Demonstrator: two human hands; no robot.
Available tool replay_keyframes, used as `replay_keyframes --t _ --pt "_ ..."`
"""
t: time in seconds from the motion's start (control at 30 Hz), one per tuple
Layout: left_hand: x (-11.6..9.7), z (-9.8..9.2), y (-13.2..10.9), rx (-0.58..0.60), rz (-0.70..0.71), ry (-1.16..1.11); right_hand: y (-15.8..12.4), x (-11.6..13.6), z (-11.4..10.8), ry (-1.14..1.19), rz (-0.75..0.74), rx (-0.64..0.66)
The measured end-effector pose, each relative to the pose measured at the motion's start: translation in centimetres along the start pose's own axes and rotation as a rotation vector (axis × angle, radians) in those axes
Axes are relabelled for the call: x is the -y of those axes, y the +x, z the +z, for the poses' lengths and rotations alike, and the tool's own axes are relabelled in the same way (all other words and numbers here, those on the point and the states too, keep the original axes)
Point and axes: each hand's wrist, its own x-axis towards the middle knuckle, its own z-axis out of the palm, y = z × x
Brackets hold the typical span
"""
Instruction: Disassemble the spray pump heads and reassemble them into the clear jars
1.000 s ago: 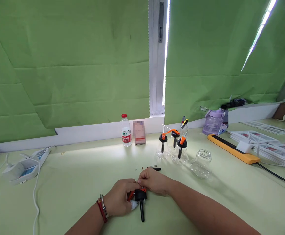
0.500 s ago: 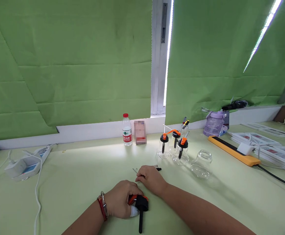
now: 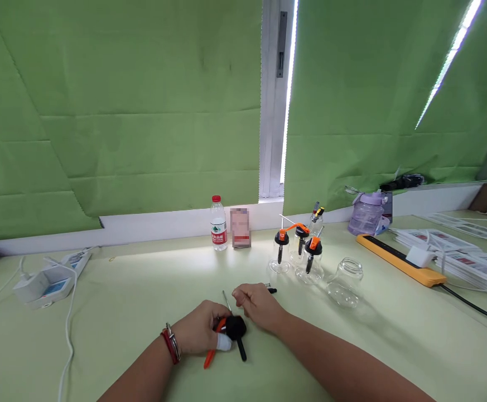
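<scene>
Your left hand (image 3: 203, 329) grips one round black-and-orange lid (image 3: 235, 327) with a slim black tube (image 3: 242, 350), just nearer you than your curled right hand (image 3: 255, 301); I can't tell whether that holds anything. Rightward stand three clear black-topped jars (image 3: 315, 270), then one transparent open jar (image 3: 342, 290).

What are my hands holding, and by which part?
Your left hand holds the black lid by its orange handle; whether the right hand holds anything cannot be told.

The left grip (image 3: 201, 329) holds a black lid (image 3: 236, 328).
</scene>
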Motion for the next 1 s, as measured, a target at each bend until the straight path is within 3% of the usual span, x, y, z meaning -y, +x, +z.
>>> replay_keyframes --t 0.1,0.17,0.3,0.47,0.53,0.67,1.0 --pt "0.4 -0.2 0.6 -0.229 -0.016 -0.04 -0.6 0.4 -0.3 0.27 0.114 0.115" --pt "0.5 -0.1 0.8 -0.278 -0.013 -0.088 -0.7 0.3 -0.3 0.376 0.168 0.131" --pt "0.6 -0.6 1.0 -0.306 -0.066 -0.166 0.1 0.1 -0.7 0.55 0.275 0.022" --pt "2.1 -2.4 1.1 -0.656 -0.32 0.091 1.0 -0.4 -2.3 0.661 0.3 -0.266" --pt "3.0 -2.9 1.2 -0.727 -0.375 0.172 1.1 -0.7 -2.6 0.66 0.281 -0.332" --pt "3.9 -2.8 1.3 -0.746 -0.385 0.309 0.9 -0.7 -2.3 0.623 0.244 -0.304" --pt "3.7 -2.2 1.6 -0.729 -0.328 0.478 0.5 -0.6 -1.6 0.535 0.245 -0.267"
